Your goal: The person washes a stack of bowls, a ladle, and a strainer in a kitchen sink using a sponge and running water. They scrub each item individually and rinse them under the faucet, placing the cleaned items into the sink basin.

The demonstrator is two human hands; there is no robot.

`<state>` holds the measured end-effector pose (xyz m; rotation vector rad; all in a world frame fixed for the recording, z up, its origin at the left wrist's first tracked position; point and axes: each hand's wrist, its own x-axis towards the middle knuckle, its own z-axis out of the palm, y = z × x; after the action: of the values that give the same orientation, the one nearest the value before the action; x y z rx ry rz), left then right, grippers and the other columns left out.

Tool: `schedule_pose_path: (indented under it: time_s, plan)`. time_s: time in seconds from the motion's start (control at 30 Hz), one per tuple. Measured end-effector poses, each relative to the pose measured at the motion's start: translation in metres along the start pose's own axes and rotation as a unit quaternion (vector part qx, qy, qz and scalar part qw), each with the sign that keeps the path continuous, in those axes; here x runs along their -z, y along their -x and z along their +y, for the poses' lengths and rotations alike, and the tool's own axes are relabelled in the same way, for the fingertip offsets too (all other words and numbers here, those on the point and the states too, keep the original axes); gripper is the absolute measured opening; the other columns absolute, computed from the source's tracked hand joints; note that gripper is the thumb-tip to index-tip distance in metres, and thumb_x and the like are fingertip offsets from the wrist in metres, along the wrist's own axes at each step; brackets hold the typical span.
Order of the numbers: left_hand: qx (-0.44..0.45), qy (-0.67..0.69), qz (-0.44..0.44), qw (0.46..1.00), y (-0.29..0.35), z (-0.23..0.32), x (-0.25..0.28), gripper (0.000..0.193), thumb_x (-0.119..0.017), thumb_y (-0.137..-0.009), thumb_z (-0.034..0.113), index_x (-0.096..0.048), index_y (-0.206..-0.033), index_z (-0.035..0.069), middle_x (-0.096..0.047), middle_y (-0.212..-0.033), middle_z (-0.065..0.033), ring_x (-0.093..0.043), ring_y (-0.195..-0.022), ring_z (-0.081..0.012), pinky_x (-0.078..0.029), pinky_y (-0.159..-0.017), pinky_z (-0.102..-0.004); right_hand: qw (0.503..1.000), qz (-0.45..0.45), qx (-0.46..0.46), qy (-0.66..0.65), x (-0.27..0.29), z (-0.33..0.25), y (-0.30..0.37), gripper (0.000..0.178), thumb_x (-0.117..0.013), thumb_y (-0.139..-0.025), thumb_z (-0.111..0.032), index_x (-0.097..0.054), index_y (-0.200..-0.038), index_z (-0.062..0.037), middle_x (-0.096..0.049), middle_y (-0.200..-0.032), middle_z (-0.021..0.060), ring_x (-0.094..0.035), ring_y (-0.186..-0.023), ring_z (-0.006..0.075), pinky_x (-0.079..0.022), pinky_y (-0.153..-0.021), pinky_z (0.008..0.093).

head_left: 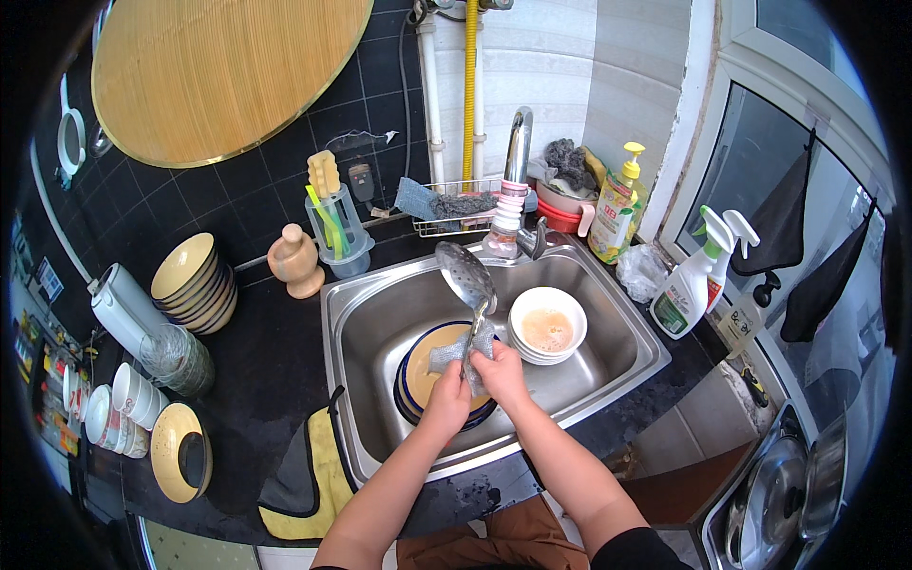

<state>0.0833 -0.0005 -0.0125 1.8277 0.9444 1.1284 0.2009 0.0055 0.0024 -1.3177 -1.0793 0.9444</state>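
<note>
A metal slotted spoon (465, 274) is held over the sink, its perforated head pointing up and away from me. A grey dishcloth (483, 339) wraps around its handle. My left hand (448, 397) is closed at the handle's lower end, against the cloth. Close beside it, my right hand (501, 370) is closed on the cloth around the handle; its fingertips are partly hidden. Below my hands, yellow plates or bowls with dark blue rims (418, 366) are stacked in the sink. To the right sits a stack of white bowls (548, 323), the top one holding foamy brownish water.
The steel sink (622, 356) has a faucet (519, 152) at the back. Right of it stand a dish soap bottle (617, 209) and spray bottles (689, 285). A yellow-grey towel (323, 475) hangs over the counter's front edge. Stacked bowls (195, 285) and cups (138, 394) stand left.
</note>
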Motion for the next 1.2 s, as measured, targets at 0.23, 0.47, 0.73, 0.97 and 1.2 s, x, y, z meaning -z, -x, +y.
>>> schedule_pose_path:
  time_s: [0.23, 0.47, 0.73, 0.97, 1.2]
  plan:
    - [0.29, 0.333, -0.084, 0.893, -0.005, 0.038, 0.014, 0.009, -0.042, -0.089, 0.011, -0.043, -0.097, 0.009, -0.043, -0.062, -0.0012, -0.036, -0.041, -0.0083, -0.03, -0.034, -0.0221, 0.99, 0.047, -0.051, -0.126, 0.008, 0.002, -0.003, 0.013, -0.048, -0.074, -0.009, -0.056, -0.076, 0.0005, -0.055, -0.069, 0.003, -0.049, -0.061, 0.0098, -0.041, -0.059, 0.024]
    - [0.271, 0.413, -0.1, 0.864, -0.005, 0.039, 0.016, 0.006, -0.043, -0.089, 0.014, -0.042, -0.095, 0.011, -0.043, -0.066, -0.0012, -0.034, -0.04, -0.0073, -0.029, -0.033, -0.0206, 0.968, 0.046, -0.091, -0.231, 0.008, -0.018, 0.004, 0.02, -0.049, -0.076, -0.017, -0.056, -0.08, 0.0012, -0.056, -0.074, 0.0058, -0.05, -0.066, 0.0126, -0.04, -0.064, 0.0249]
    - [0.259, 0.412, -0.081, 0.87, -0.006, 0.042, 0.018, 0.007, -0.044, -0.089, 0.015, -0.041, -0.092, 0.01, -0.043, -0.064, -0.0016, -0.035, -0.04, -0.0077, -0.03, -0.033, -0.0207, 0.967, -0.001, -0.101, -0.234, 0.007, -0.007, -0.002, 0.03, -0.048, -0.079, -0.026, -0.057, -0.085, 0.0015, -0.058, -0.083, 0.0079, -0.051, -0.078, 0.0148, -0.038, -0.076, 0.0258]
    - [0.257, 0.413, -0.051, 0.872, -0.008, 0.039, 0.018, 0.007, -0.043, -0.089, 0.016, -0.039, -0.088, 0.01, -0.043, -0.063, -0.0018, -0.036, -0.041, -0.0078, -0.03, -0.033, -0.0209, 0.963, 0.013, -0.034, -0.268, 0.006, -0.001, -0.001, 0.029, -0.048, -0.081, -0.023, -0.057, -0.091, 0.0025, -0.056, -0.085, 0.0055, -0.049, -0.08, 0.0129, -0.037, -0.077, 0.0244]
    - [0.264, 0.371, -0.047, 0.889, -0.008, 0.035, 0.015, 0.006, -0.042, -0.089, 0.014, -0.039, -0.088, 0.009, -0.042, -0.061, -0.0016, -0.036, -0.04, -0.008, -0.031, -0.032, -0.021, 0.995, 0.033, 0.088, -0.033, 0.003, -0.018, 0.005, 0.022, -0.061, -0.071, -0.005, -0.06, -0.092, 0.0022, -0.056, -0.081, 0.0036, -0.052, -0.072, 0.0122, -0.042, -0.066, 0.0243]
